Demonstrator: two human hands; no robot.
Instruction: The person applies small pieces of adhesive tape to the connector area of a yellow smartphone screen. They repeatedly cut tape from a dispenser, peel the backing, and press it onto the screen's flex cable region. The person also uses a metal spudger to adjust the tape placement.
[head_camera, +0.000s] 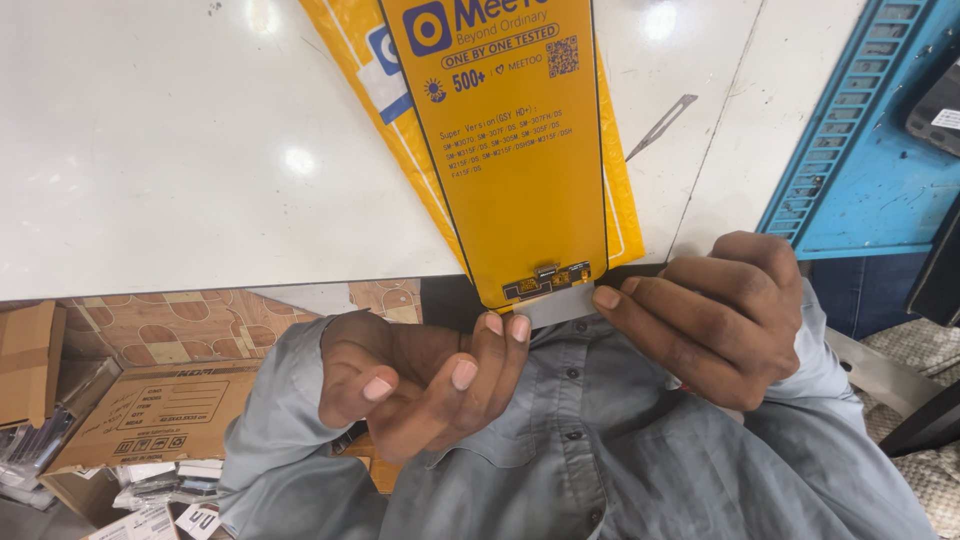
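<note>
A long yellow phone display panel (520, 150) with a black edge lies on the white table (180, 150), its lower end hanging over the near edge. A small flex connector (545, 278) and a grey tab (555, 305) sit at that end. My left hand (420, 375) is palm up below it, fingertips touching the grey tab. My right hand (715, 315) pinches the tab's right side between thumb and forefinger. A yellow padded envelope (385, 70) lies under the panel.
A thin metal blade (662, 125) lies on the table right of the panel. A blue work mat (860, 140) covers the right side with a dark device (935, 110) on it. Cardboard boxes (150, 415) and packets sit on the floor at left.
</note>
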